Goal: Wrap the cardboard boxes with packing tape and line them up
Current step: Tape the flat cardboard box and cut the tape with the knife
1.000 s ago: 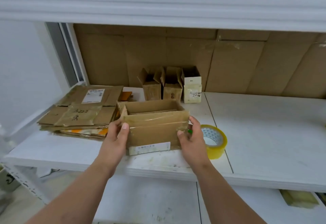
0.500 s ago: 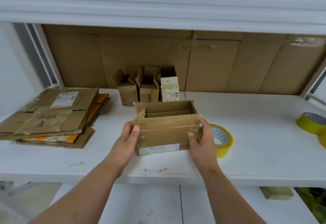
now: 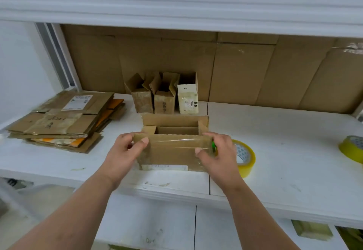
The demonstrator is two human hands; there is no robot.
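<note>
At the centre of the frame the left hand [image 3: 125,151] grips the left end of an open cardboard box [image 3: 172,151], thumb curled over its taped front face and fingers wrapped round the side. The right hand [image 3: 218,151] holds the opposite end the same way, thumb pressed on the front near the upper corner, with something small and green showing just beside its fingers. The box sits on the white shelf [image 3: 284,151] near its front edge, top flaps up, clear tape shining across its front and a pale label along its lower edge. Just right of the right hand, partly hidden behind it, lies a yellow tape roll [image 3: 245,159]. Above centre, against the cardboard backing, three small boxes [image 3: 165,96] stand in a row, touching one another, tops open. At centre left of the frame lies a stack of flattened cardboard [image 3: 60,120]. At the far right edge a second tape roll [image 3: 353,147] lies, partly cut off.
</note>
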